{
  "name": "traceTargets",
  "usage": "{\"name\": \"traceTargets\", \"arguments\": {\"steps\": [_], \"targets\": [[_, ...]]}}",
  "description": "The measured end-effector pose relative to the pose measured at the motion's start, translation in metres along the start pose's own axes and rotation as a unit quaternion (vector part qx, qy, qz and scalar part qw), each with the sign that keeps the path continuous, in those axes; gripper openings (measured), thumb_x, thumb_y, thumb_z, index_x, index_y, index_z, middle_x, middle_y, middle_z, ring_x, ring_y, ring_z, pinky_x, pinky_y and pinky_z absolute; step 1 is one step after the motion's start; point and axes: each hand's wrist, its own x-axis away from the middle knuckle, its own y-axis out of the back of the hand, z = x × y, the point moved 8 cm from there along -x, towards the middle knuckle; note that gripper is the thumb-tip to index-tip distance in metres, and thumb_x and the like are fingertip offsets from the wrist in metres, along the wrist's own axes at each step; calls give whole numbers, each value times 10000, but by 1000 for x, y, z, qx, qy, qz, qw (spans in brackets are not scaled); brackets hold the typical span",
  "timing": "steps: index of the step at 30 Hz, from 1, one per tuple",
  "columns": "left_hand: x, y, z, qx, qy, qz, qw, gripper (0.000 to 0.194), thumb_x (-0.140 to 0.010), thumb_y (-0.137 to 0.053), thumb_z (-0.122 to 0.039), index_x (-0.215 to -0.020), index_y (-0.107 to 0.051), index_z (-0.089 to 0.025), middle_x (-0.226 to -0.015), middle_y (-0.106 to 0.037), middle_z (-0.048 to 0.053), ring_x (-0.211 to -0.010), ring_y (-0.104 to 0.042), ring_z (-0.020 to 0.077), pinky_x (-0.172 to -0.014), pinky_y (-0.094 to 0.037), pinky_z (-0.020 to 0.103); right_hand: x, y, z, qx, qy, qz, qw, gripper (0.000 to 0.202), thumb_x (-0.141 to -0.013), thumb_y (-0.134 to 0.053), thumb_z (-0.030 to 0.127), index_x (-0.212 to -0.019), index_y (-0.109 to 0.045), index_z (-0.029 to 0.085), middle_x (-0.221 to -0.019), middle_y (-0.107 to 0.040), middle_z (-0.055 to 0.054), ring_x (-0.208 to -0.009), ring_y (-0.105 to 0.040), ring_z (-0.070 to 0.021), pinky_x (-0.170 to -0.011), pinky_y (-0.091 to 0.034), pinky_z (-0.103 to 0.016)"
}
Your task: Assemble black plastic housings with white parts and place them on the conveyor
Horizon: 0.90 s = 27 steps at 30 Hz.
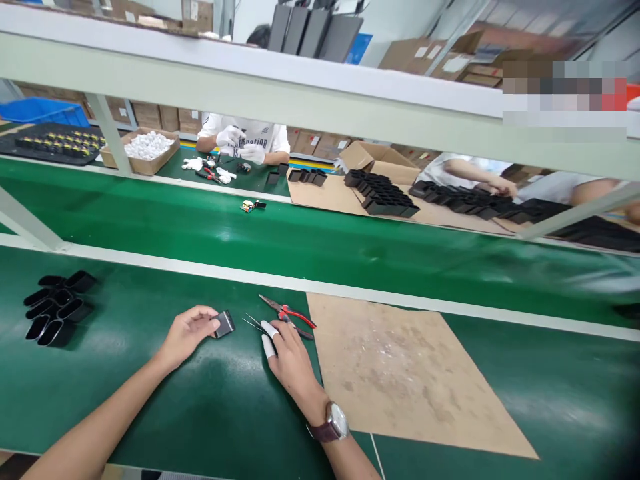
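Left of red-handled pliers (284,311), a black case (225,324) is pinched in the left hand (193,333) and tweezers (254,323) are grasped in the right hand (289,359), their long axis crosswise, tips pointed toward the case.

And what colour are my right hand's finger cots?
White; the finger cots show best in the head view.

Pliers (284,311) behind right hand (290,360), cardboard (400,373) rightward

I can run the left hand (187,337) along the worktop's (145,293) far edge until black casings (59,307) block it; pliers (283,311) lie between the right hand (287,357) and that edge.
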Motion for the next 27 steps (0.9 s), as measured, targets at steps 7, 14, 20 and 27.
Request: {"name": "traceTargets", "arguments": {"steps": [7,14,20,27], "targets": [[-3,8,5,160,93,-48,981,391,-720,-964,-397,-923,-771,-124,-917,-774,98,-844,-753,210,-760,-645,329,-20,-14,0,-19,37,7,999,408,-967,-480,64,-1316,-646,193,-1152,-687,-125,-1057,-674,-283,-951,-606,-486],[-13,13,-9,-9,15,-61,998,413,-738,-930,-446,-943,-758,-132,-877,-768,88,-775,-734,205,-745,-632,344,-30,-13,1,-14,43,-20,999,373,-972,-500,64,-1309,-624,164,-1129,-683,-119,-1027,-648,-288,-936,-600,-477],[-101,61,-73,-223,-118,-167,953,444,-701,-902,-333,-1061,-690,-183,-1107,-717,89,-1033,-704,253,-973,-584,407,-18,-6,-4,-2,25,-42,999,342,-983,-513,78,-1300,-613,161,-1119,-678,-117,-1025,-644,-294,-947,-591,-489],[-144,83,-106,-394,-209,-249,860,468,-787,-767,-262,-1197,-598,-112,-1117,-603,159,-1148,-611,376,-1072,-462,666,-13,-4,-6,-5,16,-44,999,344,-955,-522,41,-1264,-626,152,-1072,-657,-111,-974,-621,-271,-913,-589,-444]]}}
